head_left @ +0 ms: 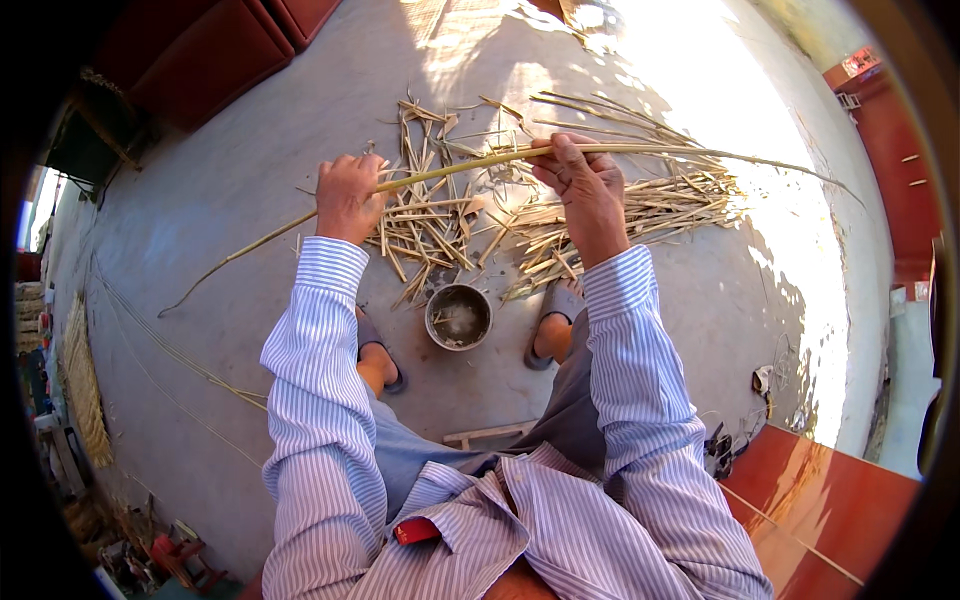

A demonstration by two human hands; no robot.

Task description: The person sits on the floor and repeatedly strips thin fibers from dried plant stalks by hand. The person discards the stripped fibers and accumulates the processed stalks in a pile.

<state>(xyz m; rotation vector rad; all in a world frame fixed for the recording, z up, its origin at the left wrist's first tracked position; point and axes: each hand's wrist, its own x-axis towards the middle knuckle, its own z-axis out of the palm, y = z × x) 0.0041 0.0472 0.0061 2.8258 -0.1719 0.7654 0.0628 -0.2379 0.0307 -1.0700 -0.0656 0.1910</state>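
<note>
A long, thin yellow-green plant stem (460, 168) stretches across the view, bowing down at both ends. My left hand (349, 197) is wrapped round it left of the middle. Farther right, my right hand (583, 185) pinches the same stem between thumb and fingers. Beneath the hands, short dry straw-coloured pieces (425, 232) lie scattered on the floor. Below my right hand is a thicker heap of cut stalks (680, 205). Between my feet stands a round metal bowl (459, 317) with some liquid and a few bits in it.
Grey concrete floor (200, 210) surrounds me, with bright sunlight at the right. Dark red furniture (215, 60) stands far left, and a red-brown panel (820, 500) lies near right. More long thin stems (215, 378) lie at my left. A straw bundle (85, 385) is at the left edge.
</note>
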